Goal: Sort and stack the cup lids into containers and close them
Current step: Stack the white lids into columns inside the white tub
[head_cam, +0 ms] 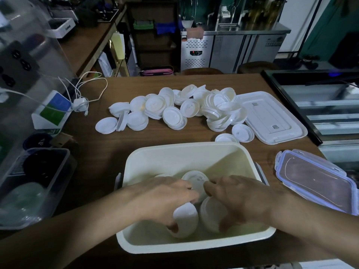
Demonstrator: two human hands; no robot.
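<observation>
Cup lids (196,182) sit inside the cream tub (174,154), near the person. The left hand (165,199) grips one stack (185,220) of them. The right hand (242,199) grips another stack (210,214) just beside it. More loose lids (174,109) lie in a heap far back on the brown table (97,152), left of a white cover (272,117).

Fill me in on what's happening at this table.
A person has both hands down inside the open cream container. The left hand grips a stack of white cup lids, and the right hand grips a second stack beside it. A heap of loose lids lies unsorted on the table beyond, with the white container lid off to its right.
</observation>
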